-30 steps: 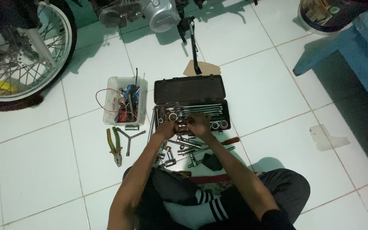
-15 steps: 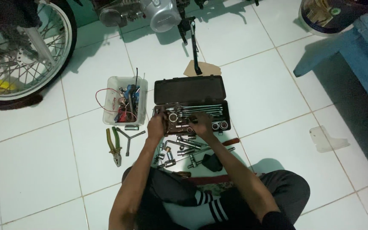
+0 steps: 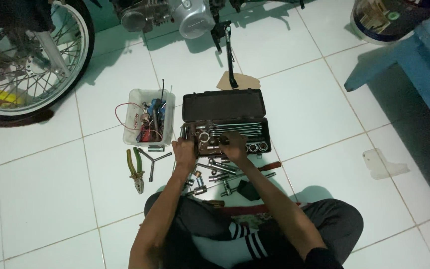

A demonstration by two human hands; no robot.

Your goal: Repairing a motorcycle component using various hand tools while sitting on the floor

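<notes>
Landmark: open black tool case (image 3: 223, 105) on the white tile floor (image 3: 41, 199), lid up, tray toward the person.

Motorcycle: front wheel (image 3: 26, 60) far left of the case and beyond it, engine (image 3: 185, 17) straight beyond it, kickstand (image 3: 229, 60) coming down just past the lid onto a cardboard scrap (image 3: 237, 80). Blue bench (image 3: 414, 65) well to the right of the case.

Person sits on the floor on the near side of the case, dark trousers (image 3: 324, 224).

Clear plastic tub (image 3: 148, 117) just left of the case, holding screwdrivers and red wire. Row of wrenches (image 3: 240, 129) lies in the case tray, sockets (image 3: 255, 147) at its front right edge.

Left hand (image 3: 184, 149) at the case's front left corner, fingers curled on the edge; whether it grips a tool — can't tell. Right hand (image 3: 235, 144) over the tray's front middle, fingers bent down among the sockets; held item not resolvable.

Loose sockets and extension bars (image 3: 210, 177) scattered just in front of the case. Y-shaped wrench (image 3: 153, 160) and green-handled pliers (image 3: 135, 169) front-left of the case, below the tub.
</notes>
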